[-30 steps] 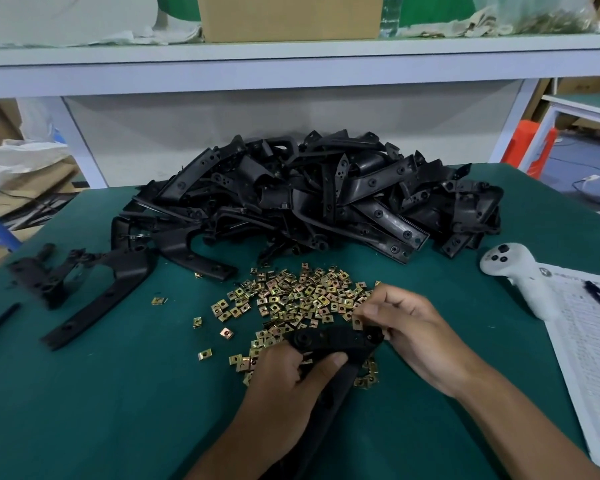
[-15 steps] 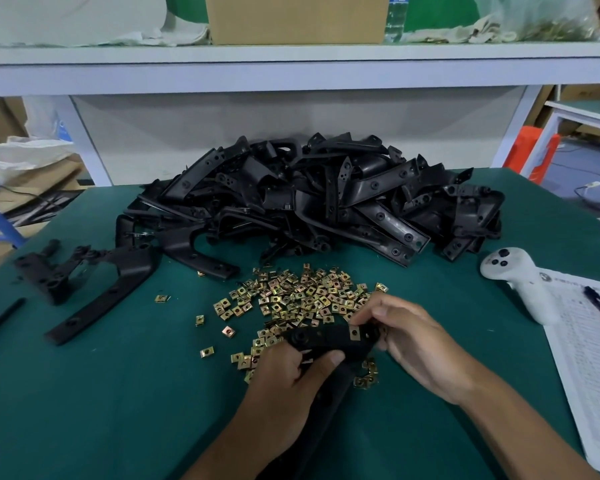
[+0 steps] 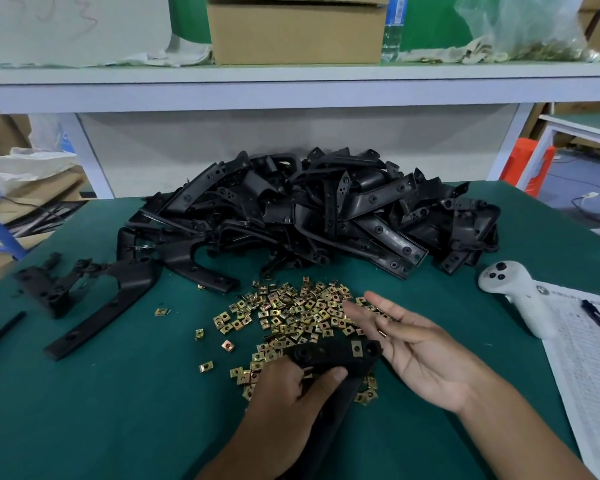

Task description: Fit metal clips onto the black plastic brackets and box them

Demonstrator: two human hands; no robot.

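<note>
Left hand grips a black bracket at the near edge of the clip pile; one clip sits on the bracket's end. Right hand open, fingers straight, just right of the bracket, over the pile. Heap of brackets lies beyond the pile; white controller well to its right.

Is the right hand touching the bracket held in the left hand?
Apart. The head view shows the right hand open beside the bracket, with green mat and clips visible between them.
</note>
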